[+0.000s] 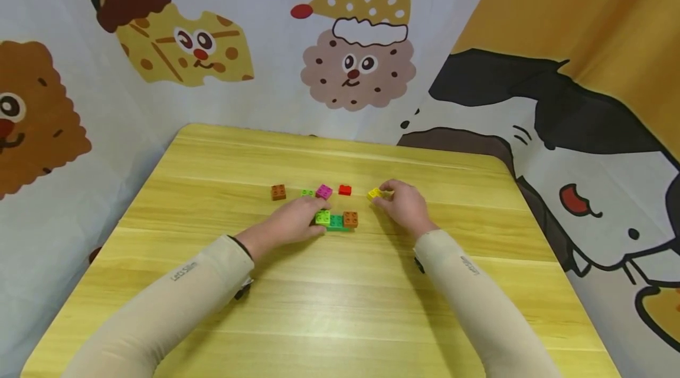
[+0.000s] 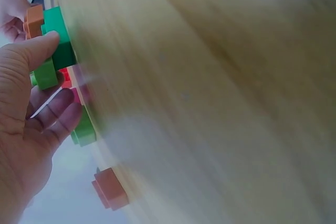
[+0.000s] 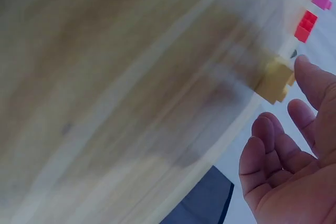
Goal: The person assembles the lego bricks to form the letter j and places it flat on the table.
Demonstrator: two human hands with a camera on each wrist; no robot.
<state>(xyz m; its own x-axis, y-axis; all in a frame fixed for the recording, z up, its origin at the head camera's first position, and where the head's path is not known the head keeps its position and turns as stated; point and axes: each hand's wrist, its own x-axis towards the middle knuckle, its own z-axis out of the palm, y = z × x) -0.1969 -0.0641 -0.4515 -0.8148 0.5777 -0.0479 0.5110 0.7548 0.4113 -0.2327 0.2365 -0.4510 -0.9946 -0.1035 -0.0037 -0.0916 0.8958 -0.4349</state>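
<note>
Five loose bricks, one per colour; one brick assembly near mid-table, used as clock centre. Loose brown brick at 10. Loose lime brick between 10 and 11, partly hidden by left hand, which grips the assembly's 9 o'clock end. Magenta brick at 11. Assembly's long axis runs 9–3, studs up: three bricks over a green base. Red brick just past 12. Yellow brick at 2; right hand has thumb and index at it, pinch cannot be told.
</note>
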